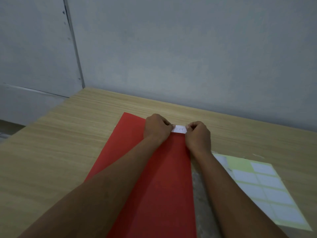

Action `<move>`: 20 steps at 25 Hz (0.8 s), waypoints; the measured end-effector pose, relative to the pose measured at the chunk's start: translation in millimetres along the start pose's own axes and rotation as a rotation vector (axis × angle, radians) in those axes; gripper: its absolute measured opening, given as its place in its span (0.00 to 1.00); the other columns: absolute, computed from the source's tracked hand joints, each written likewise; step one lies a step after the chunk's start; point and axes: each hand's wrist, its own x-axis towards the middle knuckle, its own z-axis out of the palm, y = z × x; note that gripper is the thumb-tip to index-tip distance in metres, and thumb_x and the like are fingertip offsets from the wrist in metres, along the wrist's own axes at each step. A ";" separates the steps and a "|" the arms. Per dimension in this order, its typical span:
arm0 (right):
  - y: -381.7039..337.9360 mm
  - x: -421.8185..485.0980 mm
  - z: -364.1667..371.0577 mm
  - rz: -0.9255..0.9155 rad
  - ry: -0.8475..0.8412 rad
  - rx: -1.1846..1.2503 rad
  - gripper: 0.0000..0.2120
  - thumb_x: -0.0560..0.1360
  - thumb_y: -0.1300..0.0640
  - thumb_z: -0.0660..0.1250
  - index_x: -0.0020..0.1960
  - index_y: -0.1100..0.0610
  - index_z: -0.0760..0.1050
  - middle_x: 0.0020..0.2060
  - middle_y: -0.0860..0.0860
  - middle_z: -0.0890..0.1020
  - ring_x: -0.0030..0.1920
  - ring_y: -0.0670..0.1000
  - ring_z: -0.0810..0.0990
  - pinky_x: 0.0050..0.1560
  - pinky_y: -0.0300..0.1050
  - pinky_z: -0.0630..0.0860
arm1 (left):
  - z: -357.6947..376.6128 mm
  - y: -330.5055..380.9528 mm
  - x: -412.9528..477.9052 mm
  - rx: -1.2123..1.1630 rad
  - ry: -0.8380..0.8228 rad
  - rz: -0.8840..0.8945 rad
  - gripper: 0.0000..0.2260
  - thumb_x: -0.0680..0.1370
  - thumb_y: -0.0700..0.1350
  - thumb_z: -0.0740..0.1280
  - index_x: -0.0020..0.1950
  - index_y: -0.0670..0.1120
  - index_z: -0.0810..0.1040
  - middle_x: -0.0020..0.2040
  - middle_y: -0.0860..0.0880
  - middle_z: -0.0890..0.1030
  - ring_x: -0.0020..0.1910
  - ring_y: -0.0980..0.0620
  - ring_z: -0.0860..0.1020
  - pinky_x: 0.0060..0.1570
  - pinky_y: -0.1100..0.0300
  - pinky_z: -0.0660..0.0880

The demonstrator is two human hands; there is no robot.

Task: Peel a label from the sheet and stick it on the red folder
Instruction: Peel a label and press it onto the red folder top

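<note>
Both forearms reach forward over the red folder (154, 177). The left hand (157, 128) and right hand (198, 136) each hold one end of a white label (179, 129) in a pinched grip at the folder's far edge. The label sheet (267, 191) lies right of the folder on the desk (68, 143), whose far edge meets the wall (188, 48).

A light wooden table (72, 134) stands against a plain grey wall (188, 48), the room dimly lit.

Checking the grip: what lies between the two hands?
Head view: the white label, pinched at its ends by left hand and right hand, over the red folder.
</note>
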 end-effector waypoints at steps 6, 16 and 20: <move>6.6 -4.7 8.0 0.004 0.041 0.007 0.03 0.78 0.54 0.67 0.47 0.50 0.79 0.48 0.50 0.84 0.54 0.55 0.81 0.52 0.48 0.76 | 1.5 -11.1 0.9 -0.004 0.038 -0.004 0.07 0.71 0.50 0.76 0.43 0.48 0.88 0.41 0.50 0.87 0.41 0.55 0.83 0.40 0.63 0.74; 7.2 -6.2 7.4 -0.051 0.032 0.008 0.09 0.75 0.50 0.68 0.51 0.53 0.81 0.48 0.50 0.84 0.54 0.53 0.80 0.56 0.52 0.77 | 1.6 -12.0 -3.5 -0.048 0.045 -0.025 0.08 0.72 0.53 0.74 0.44 0.50 0.88 0.42 0.53 0.87 0.41 0.57 0.82 0.39 0.63 0.73; 7.9 -3.6 9.0 -0.044 0.037 0.009 0.06 0.76 0.52 0.69 0.49 0.53 0.81 0.49 0.50 0.84 0.54 0.54 0.81 0.55 0.52 0.78 | 3.2 -12.9 -3.6 -0.050 0.055 -0.019 0.08 0.72 0.54 0.74 0.44 0.51 0.88 0.43 0.54 0.87 0.40 0.59 0.80 0.36 0.66 0.70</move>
